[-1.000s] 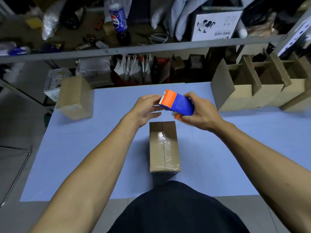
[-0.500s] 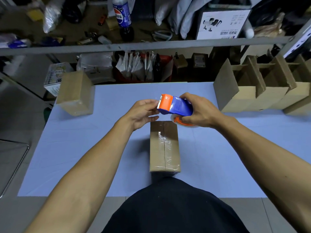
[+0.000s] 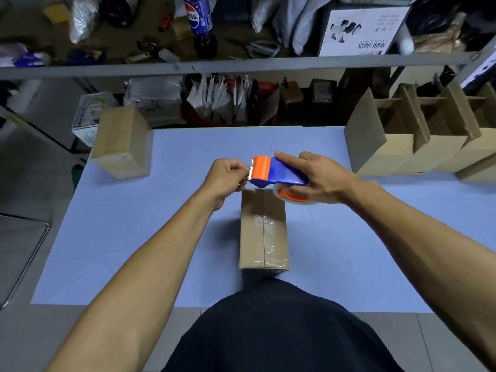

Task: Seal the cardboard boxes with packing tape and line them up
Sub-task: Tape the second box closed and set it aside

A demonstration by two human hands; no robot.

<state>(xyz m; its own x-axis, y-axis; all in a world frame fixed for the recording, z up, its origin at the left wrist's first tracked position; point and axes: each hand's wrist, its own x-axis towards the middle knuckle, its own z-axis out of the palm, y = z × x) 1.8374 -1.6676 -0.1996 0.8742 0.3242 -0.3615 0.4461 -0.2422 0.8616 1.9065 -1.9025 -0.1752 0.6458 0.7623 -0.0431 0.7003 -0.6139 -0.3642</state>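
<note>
A closed cardboard box (image 3: 263, 232) lies lengthwise in the middle of the light blue table (image 3: 134, 237), clear tape along its top seam. Just above its far end my right hand (image 3: 319, 178) grips a blue and orange tape dispenser (image 3: 273, 171). My left hand (image 3: 226, 178) pinches at the dispenser's toothed orange end, where the tape end comes out. A taped box (image 3: 122, 142) stands at the table's far left corner. Several open boxes (image 3: 408, 140) with raised flaps line the far right.
Behind the table runs a metal shelf (image 3: 241, 65) crowded with a cola bottle (image 3: 198, 14), bags and a white carton. A grey tray (image 3: 18, 253) edge shows at the left, off the table. My dark-clothed body is at the near edge.
Both hands with the dispenser have sunk slightly toward the box's far end. My left fingers have closed in on the dispenser's orange end.
</note>
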